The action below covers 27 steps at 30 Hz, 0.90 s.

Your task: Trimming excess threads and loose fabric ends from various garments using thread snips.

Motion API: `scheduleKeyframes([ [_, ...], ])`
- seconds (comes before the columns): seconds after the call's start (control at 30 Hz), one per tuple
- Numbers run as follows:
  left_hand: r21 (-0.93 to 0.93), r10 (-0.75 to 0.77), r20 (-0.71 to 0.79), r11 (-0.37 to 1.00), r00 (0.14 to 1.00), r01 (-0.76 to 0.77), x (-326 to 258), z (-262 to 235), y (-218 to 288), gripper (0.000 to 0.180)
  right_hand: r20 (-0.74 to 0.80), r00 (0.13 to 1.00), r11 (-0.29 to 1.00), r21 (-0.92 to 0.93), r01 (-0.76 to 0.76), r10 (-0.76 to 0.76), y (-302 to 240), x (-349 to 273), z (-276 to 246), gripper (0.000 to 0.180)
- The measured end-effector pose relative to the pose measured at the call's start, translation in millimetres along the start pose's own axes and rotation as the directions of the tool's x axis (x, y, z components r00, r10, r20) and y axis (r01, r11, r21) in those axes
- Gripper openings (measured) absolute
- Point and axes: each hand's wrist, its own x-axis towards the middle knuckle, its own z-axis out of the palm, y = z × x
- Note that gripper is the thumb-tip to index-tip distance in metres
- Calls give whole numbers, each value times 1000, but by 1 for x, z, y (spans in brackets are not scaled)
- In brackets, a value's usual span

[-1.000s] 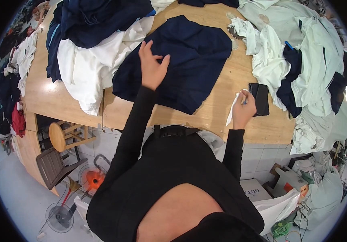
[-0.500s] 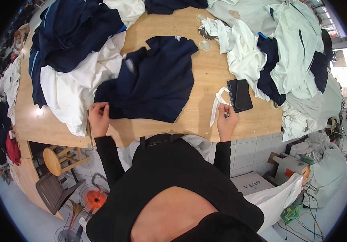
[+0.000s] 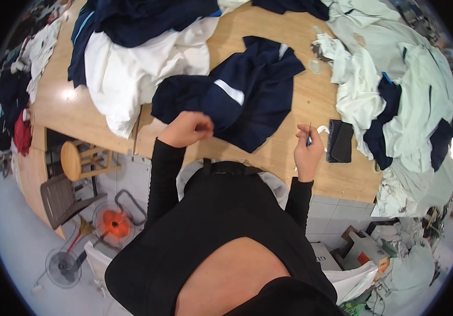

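Note:
A navy garment point(image 3: 268, 100) lies crumpled on the wooden table in front of me, with a white patch point(image 3: 229, 92) showing on it. My left hand point(image 3: 187, 129) is over its near left edge. Its fingers are loosely bent, a little blurred and apart from the thumb, with nothing visible between them. To the right of the garment, my right hand point(image 3: 309, 150) is closed around a small tool point(image 3: 308, 141) with a blue part and a thin pointed tip. Just beyond that hand a bit of white strip point(image 3: 323, 129) shows beside a dark folded cloth piece point(image 3: 339, 141).
White cloth point(image 3: 126, 73) and a navy heap point(image 3: 147, 21) lie at the far left. Pale garments point(image 3: 421, 100) pile up at the right. Below the table's left side are a wooden stool point(image 3: 73, 160), a brown chair point(image 3: 63, 200) and an orange-centred fan point(image 3: 114, 224).
My left hand has left the garment's left corner and moved right. The garment has been partly turned over, baring more of the white patch. My view has shifted left.

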Motion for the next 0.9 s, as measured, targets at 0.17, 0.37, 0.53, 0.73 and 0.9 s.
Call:
scheduleKeyframes([
  [0.17, -79, -156, -209, 987, 965, 143, -34, 0, 12, 14, 191, 962, 980, 5, -199, 195, 19, -23, -4, 18],
  [0.37, -18, -58, -699, 998, 713, 64, 42, 66, -4, 8, 336, 928, 986, -42, -159, 164, 7, -11, 35, 20],
  [0.53, 450, 273, -708, 885, 651, 118, 52, 108, -42, 24, 190, 981, 990, -132, 54, -29, 43, -34, 53, 12],
  [0.73, 470, 280, -715, 871, 641, 144, 55, 112, -44, 25, 108, 982, 953, -247, 175, -153, 79, -51, 63, 32],
  [0.9, 507, 270, -687, 843, 675, 179, 61, 114, -45, 25, 88, 994, 983, -165, 85, -71, 73, -45, 60, 18],
])
